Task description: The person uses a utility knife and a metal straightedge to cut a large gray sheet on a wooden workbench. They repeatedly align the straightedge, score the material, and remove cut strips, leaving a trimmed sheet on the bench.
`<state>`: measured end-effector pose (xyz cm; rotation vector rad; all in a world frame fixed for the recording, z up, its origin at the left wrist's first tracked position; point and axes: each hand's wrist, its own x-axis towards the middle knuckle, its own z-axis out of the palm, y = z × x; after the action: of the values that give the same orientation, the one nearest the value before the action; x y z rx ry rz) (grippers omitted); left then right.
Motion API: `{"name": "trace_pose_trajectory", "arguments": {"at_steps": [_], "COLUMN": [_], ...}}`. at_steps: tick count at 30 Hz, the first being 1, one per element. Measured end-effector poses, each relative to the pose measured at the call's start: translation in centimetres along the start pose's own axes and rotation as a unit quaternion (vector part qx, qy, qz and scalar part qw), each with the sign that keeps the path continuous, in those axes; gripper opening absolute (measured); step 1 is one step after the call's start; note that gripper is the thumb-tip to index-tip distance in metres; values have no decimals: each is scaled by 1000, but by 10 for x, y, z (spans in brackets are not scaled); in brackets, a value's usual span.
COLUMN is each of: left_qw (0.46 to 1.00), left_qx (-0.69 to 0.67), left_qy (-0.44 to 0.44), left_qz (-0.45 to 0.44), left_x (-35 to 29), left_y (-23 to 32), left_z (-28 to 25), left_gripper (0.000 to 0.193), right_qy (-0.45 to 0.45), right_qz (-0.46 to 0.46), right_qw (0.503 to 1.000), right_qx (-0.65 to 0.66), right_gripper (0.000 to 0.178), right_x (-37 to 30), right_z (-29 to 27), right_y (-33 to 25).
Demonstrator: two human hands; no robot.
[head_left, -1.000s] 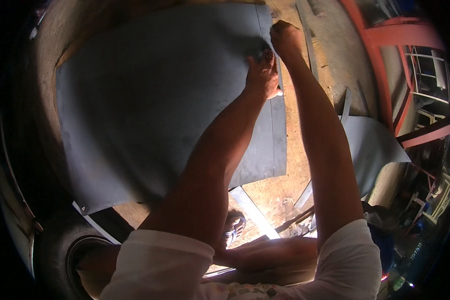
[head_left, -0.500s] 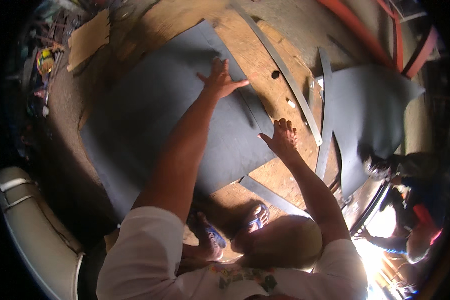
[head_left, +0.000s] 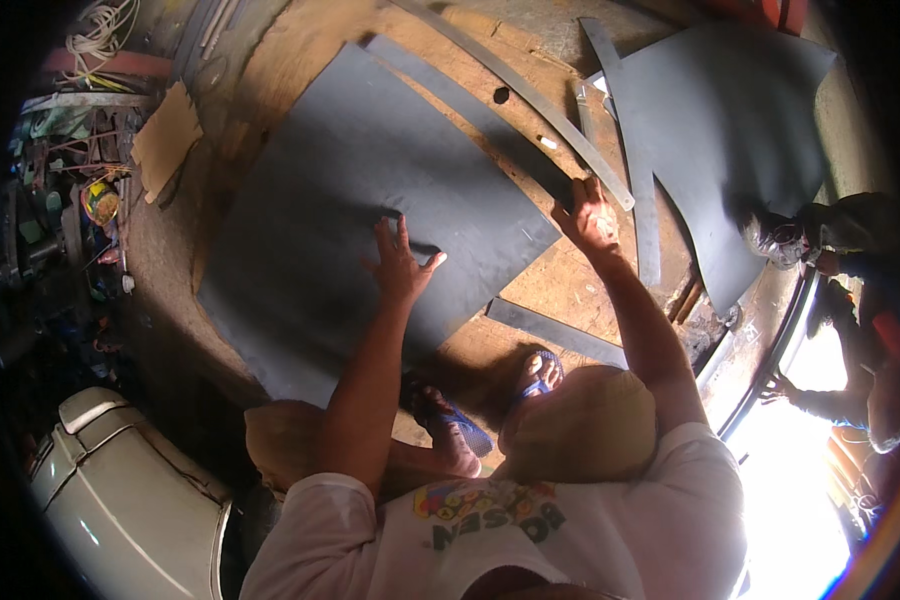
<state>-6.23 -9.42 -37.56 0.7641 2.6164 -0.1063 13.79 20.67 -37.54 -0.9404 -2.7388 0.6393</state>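
Observation:
A large dark grey sheet [head_left: 350, 170] lies flat on a worn wooden board [head_left: 300, 50]. My left hand [head_left: 402, 265] rests on it, fingers spread, holding nothing. Along the sheet's far right edge lies a long narrow dark strip [head_left: 480, 122], with a thin wedge of wood showing between the two. My right hand [head_left: 594, 222] is closed on the near end of this strip; its fingertips are partly hidden. Beyond the strip lies a long metal straightedge [head_left: 530, 92] with a hole at its near end. A small white piece [head_left: 547, 143] sits between them.
Another grey strip [head_left: 630, 150] overlaps a second, curved dark sheet [head_left: 720, 140] at right. A shorter strip [head_left: 555, 332] lies near my sandalled feet. Another person's hand [head_left: 778, 388] shows at far right. Scrap and cords [head_left: 100, 50] crowd the left; a pale curved panel [head_left: 135, 500] stands lower left.
My left hand has drawn back toward me across the sheet. My right hand has closed on the strip, and a gap now shows between strip and sheet. The whole view has shifted.

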Motion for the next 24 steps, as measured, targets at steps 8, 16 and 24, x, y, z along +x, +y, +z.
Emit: {"name": "trace_pose_trajectory", "arguments": {"at_steps": [8, 16, 24], "left_qw": [999, 995, 996], "left_qx": [11, 78, 67], "left_qy": [-30, -63, -53], "left_qz": [22, -29, -8], "left_x": [-1, 1, 10], "left_y": [0, 4, 19], "left_z": [-21, -28, -8], "left_gripper": [116, 118, 119], "right_qy": [124, -103, -130], "right_qz": [50, 176, 213], "right_qw": [985, 977, 967], "right_qx": [-110, -55, -47], "right_gripper": [47, 47, 57], "right_x": [55, 149, 178], "right_z": [-14, 3, 37], "right_y": [39, 66, 135]}}
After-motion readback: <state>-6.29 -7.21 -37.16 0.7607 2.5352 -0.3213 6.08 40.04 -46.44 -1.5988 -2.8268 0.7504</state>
